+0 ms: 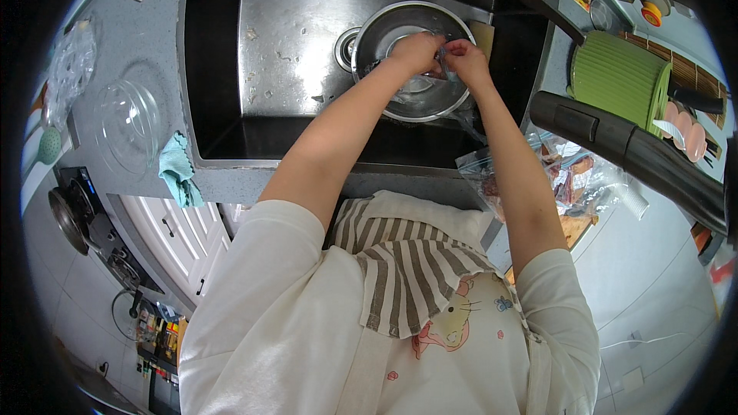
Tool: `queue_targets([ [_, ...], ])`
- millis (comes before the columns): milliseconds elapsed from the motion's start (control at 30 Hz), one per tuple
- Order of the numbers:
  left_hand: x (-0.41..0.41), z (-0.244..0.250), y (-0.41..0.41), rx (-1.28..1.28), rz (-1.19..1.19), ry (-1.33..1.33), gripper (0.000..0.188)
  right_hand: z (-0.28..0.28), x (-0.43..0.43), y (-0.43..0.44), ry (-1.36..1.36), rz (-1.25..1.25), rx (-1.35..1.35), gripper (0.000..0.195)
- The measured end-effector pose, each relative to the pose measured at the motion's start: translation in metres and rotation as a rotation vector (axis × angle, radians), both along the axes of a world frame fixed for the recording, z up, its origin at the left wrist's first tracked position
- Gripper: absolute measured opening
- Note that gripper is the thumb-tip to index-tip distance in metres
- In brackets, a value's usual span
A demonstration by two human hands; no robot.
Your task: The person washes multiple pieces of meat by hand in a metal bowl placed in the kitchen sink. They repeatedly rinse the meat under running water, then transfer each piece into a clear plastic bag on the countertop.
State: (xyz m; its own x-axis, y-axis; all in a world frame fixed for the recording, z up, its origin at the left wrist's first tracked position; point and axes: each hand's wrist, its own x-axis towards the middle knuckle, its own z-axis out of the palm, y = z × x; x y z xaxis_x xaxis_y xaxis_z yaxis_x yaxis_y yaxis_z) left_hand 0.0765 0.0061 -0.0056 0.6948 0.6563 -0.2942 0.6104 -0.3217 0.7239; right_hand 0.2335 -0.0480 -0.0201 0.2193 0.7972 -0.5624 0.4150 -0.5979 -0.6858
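Note:
Both hands are over a round stainless-steel bowl [424,119] that stands in the right part of the sink [288,17]. My left hand [418,53] grips one side of a transparent plastic bag [445,62], its fingers partly hidden from above. On the other side, my right hand [468,62] pinches the same bag close to the left fingertips. Something reddish shows through the plastic under the hands; what it is I cannot tell. More transparent plastic [468,122] lies against the bowl's lower right rim.
Beside the sink on the right are zip bags of meat [568,176] and a green ribbed container [620,78]. To the left are glass bowls [128,124], a turquoise cloth [179,167] and a crumpled plastic bag [74,60]. The drain [346,49] sits left of the steel bowl.

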Motion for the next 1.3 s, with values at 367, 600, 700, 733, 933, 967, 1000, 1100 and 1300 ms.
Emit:
queue_targets([
  [367, 0.0, -0.014, -0.001, -0.052, -0.033, -0.051, 0.042, 0.02, -0.025, -0.009, -0.525, 0.119, 0.117, 0.018],
  [600, 0.0, -0.028, 0.003, -0.085, 0.007, -0.125, 0.025, 0.027, -0.031, -0.017, -0.648, 0.197, 0.235, 0.013],
  [700, -0.003, -0.033, 0.002, -0.09, 0.057, -0.156, 0.019, 0.03, -0.034, -0.019, -0.63, 0.171, 0.246, 0.015],
  [733, -0.003, -0.03, 0.002, -0.105, 0.064, -0.164, 0.016, 0.029, -0.033, -0.02, -0.599, 0.158, 0.236, 0.015],
  [933, -0.001, -0.032, 0.002, -0.036, 0.03, -0.163, 0.016, 0.027, -0.025, -0.02, -0.455, 0.148, 0.234, 0.019],
  [967, -0.001, -0.032, 0.001, -0.04, 0.043, -0.149, 0.016, 0.029, -0.025, -0.019, -0.459, 0.152, 0.246, 0.019],
  [1000, 0.0, -0.03, 0.0, -0.044, 0.052, -0.135, 0.016, 0.032, -0.025, -0.018, -0.465, 0.154, 0.257, 0.019],
  [1100, 0.0, -0.024, -0.002, -0.045, 0.038, -0.102, 0.017, 0.035, -0.027, -0.016, -0.5, 0.146, 0.254, 0.017],
  [1300, -0.001, -0.007, -0.002, -0.027, 0.021, -0.095, 0.021, 0.038, -0.029, -0.01, -0.535, 0.202, 0.228, 0.015],
])
